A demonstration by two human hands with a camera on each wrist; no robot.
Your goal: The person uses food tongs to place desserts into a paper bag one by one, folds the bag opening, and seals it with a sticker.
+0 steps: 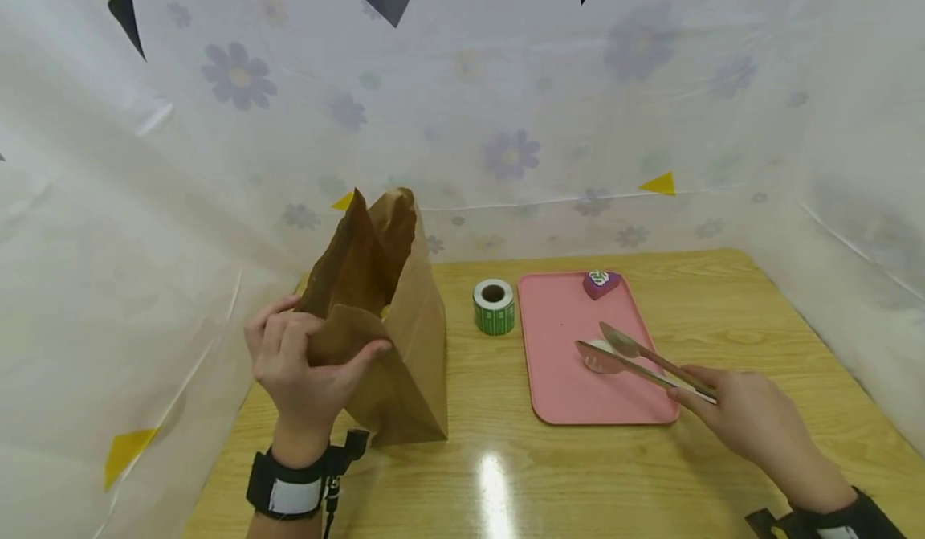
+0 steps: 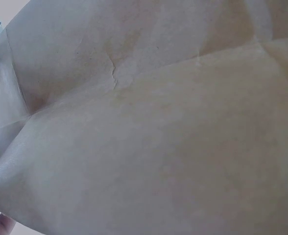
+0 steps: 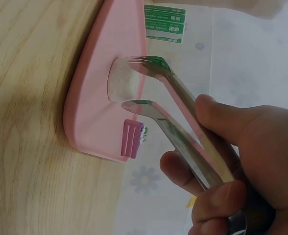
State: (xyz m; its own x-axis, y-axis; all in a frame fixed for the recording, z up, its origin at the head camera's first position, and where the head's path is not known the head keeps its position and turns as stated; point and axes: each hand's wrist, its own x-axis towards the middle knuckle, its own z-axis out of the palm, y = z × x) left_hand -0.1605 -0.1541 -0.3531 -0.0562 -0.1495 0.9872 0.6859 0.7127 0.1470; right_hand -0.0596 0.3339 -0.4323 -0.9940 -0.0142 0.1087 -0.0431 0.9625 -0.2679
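Observation:
With thumb and fingers, my left hand (image 1: pixel 303 362) grips the near rim of a brown paper bag (image 1: pixel 426 346) that stands upright with its mouth open; the left wrist view shows mostly its creased paper (image 2: pixel 149 147). Metal tongs (image 3: pixel 183 142) are held in my right hand (image 1: pixel 759 418), their jaws apart over the pink tray (image 1: pixel 564 398). Between and just beyond the tips sits a round white piece (image 3: pixel 122 81), partly covered by the tongs in the head view. A purple wedge like a toy cake slice (image 1: pixel 601 283), topped white and green, lies at the tray's far right corner.
Between bag and tray stands a roll of green labels (image 1: pixel 495 308). The wooden table (image 1: pixel 448 483) meets a flower-patterned white curtain (image 1: pixel 462 121) at the back and sides. Something yellow shows faintly inside the bag, too little to tell.

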